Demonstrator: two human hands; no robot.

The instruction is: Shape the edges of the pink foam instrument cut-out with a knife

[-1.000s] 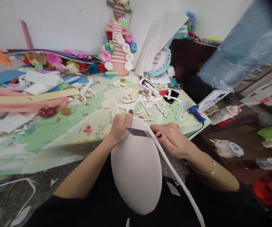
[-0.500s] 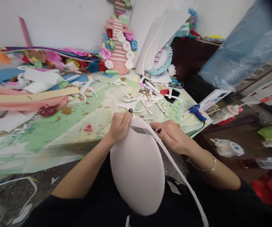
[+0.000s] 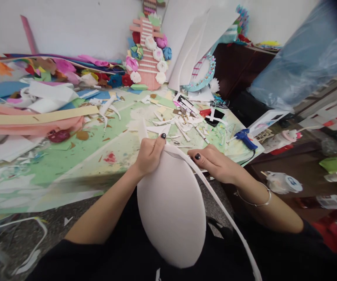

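A white oval foam sheet [image 3: 172, 210] stands tilted between my arms, over my lap. My left hand [image 3: 149, 156] pinches its upper left edge, thumb on top. A long white foam strip [image 3: 224, 208] follows the oval's top edge, then hangs down to the lower right. My right hand [image 3: 213, 162] is closed on this strip near the oval's upper right edge, with its thumb against the strip. Between strip and oval a narrow gap shows near the top. The fingertips behind the strip are hidden.
The green-covered table [image 3: 95, 156] holds white scraps and pens. A blue glue gun [image 3: 246, 138] lies at its right edge. Behind stand a pink flower-decorated guitar shape [image 3: 148, 64] and a blue one [image 3: 199, 80]. Coloured foam sheets [image 3: 39, 113] pile up at the left.
The strip has come closer to the oval's top edge, so the dark gap between them has narrowed. My right hand has shifted slightly right; my left keeps its hold.
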